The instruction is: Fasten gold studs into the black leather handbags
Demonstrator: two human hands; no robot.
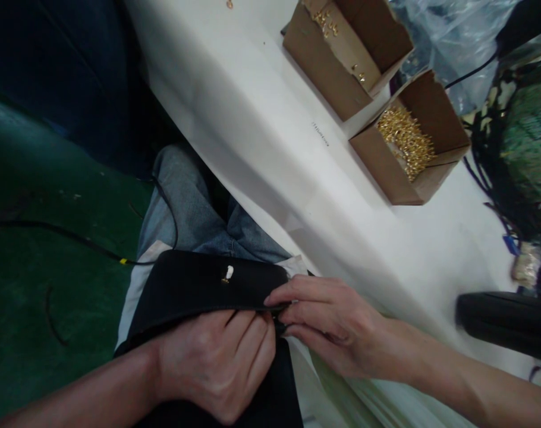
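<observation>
A black, leather-like bag [185, 282] lies across the lap, its near edge lifted. On its upper panel sits a small gold metal fitting [225, 280] with a white bit on it. My left hand [221, 356] is closed like a fist at the lifted edge; its fingertips are hidden beneath the black material. Beside it, my right hand [328, 318] pinches the bag's right corner between thumb and fingers. Something small and dark shows between the two hands, too unclear to name.
Right of the lap runs a white-covered table [270, 148]. An open cardboard box [381, 163] there holds many gold metal pieces; another box [315, 65] has several. Clear plastic bags [458, 35] lie behind. A black cable [74, 238] crosses the green floor at left.
</observation>
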